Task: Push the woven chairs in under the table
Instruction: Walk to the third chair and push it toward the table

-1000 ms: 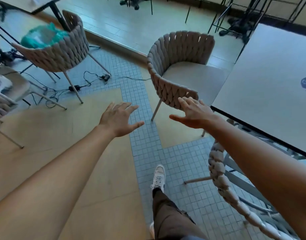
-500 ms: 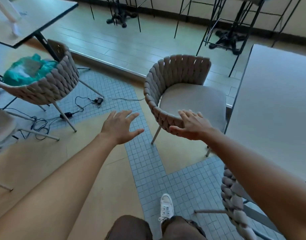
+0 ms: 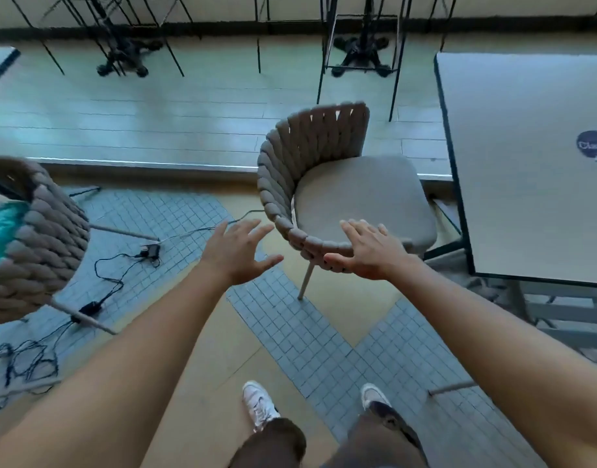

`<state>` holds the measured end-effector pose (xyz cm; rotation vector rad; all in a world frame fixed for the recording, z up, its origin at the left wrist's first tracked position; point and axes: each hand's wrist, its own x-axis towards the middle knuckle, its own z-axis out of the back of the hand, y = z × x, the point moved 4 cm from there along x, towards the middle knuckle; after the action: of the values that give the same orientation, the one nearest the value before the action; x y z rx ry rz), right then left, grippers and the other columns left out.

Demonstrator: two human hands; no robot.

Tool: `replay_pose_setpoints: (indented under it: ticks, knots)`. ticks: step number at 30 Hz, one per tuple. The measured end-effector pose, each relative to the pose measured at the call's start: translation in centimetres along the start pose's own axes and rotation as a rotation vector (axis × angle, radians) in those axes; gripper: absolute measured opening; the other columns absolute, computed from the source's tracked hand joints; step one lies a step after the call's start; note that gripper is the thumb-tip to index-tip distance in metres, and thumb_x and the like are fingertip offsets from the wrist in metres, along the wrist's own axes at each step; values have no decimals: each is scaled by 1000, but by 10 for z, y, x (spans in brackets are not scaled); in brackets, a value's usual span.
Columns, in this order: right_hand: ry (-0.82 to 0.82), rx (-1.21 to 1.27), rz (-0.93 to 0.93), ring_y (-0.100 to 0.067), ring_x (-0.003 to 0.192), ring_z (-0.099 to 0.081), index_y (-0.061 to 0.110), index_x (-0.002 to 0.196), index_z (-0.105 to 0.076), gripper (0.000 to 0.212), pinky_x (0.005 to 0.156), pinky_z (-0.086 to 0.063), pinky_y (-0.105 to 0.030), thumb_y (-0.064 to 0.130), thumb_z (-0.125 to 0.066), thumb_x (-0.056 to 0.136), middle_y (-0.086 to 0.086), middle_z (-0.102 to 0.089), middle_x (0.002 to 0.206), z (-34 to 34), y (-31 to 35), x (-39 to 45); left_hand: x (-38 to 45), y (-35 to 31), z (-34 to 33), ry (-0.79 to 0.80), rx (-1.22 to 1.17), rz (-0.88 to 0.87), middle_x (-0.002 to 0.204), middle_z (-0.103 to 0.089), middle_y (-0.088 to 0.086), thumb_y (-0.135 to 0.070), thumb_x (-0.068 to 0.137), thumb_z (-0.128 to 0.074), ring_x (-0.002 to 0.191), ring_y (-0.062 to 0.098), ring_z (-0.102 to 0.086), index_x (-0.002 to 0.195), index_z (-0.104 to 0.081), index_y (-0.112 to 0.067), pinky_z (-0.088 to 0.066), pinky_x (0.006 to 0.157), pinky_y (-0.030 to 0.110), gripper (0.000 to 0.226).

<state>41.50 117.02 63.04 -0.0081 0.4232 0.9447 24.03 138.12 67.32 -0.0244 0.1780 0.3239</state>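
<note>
Just left of the worktop (image 3: 526, 163), the woven chair (image 3: 327, 197) stood pulled out. Our left hand (image 3: 238, 253) and right hand (image 3: 371, 253) were spread, gripping nothing. An uneven shove could have swung it into the worktop's edge. Cables (image 3: 104, 282) and another woven chair (image 3: 37, 244) lay left.
</note>
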Motion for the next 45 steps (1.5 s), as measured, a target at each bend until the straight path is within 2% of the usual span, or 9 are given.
replay_pose_setpoints:
  ticks: [9,15,21,25,30,35,38,41,45]
  knots:
    - [-33,138,-223,-24,151,-20,18,160,-17,101,121,-15,-52,85,-29,85,-6,-24,166,-29,41,27,60,45,-31,129,63,-276,158,-37,0,-81,87,-31,143,23,-35,153,-29,-34,-22,120,50,81]
    - [20,207,-295,-25,153,-14,16,161,-13,104,122,-11,-54,85,-34,86,-8,-20,167,-53,44,65,110,48,-52,133,-5,-338,156,-41,1,-80,87,-35,141,24,-39,152,-36,-31,-30,116,46,81]
    - [58,226,-303,-25,152,-18,14,159,-17,100,122,-13,-55,79,-41,88,-8,-25,164,-79,46,117,166,56,-86,188,45,-472,161,-32,3,-75,87,-44,150,25,-23,151,-34,-32,-20,122,48,78]
    - [85,255,-387,-25,145,-32,16,156,-25,98,118,-20,-58,80,-43,85,-7,-41,156,-96,52,143,197,60,-105,239,143,-580,161,-31,6,-72,86,-52,151,27,-19,154,-31,-28,-13,123,51,83]
    - [109,216,-475,-26,134,-47,17,149,-38,98,109,-31,-53,87,-41,80,-6,-56,143,-107,57,165,233,61,-126,292,295,-728,160,-34,3,-74,84,-53,150,25,-22,156,-26,-20,-7,124,48,95]
    - [110,201,-545,-28,109,-65,19,120,-56,82,84,-44,-41,87,-52,74,-5,-70,116,-113,64,189,279,69,-139,333,404,-882,153,-45,-1,-89,71,-51,146,21,-33,152,-32,-23,-14,120,44,107]
    - [83,188,-585,-28,96,-69,23,110,-61,72,76,-46,-38,85,-55,73,-1,-72,103,-112,72,203,293,73,-148,357,452,-981,150,-50,-3,-90,67,-53,143,20,-39,150,-37,-23,-21,118,42,108]
    - [83,181,-627,-28,97,-68,27,110,-67,69,78,-48,-37,84,-53,74,1,-71,105,-111,77,214,297,76,-158,345,362,-1078,132,-65,0,-77,77,-58,126,19,-57,138,-50,-23,-38,108,38,82]
    - [111,189,-682,-29,96,-66,24,107,-69,73,77,-44,-36,85,-50,72,-3,-70,104,-111,75,218,307,75,-159,349,312,-1228,105,-72,-4,-65,88,-40,97,25,-70,121,-57,-27,-55,76,37,52]
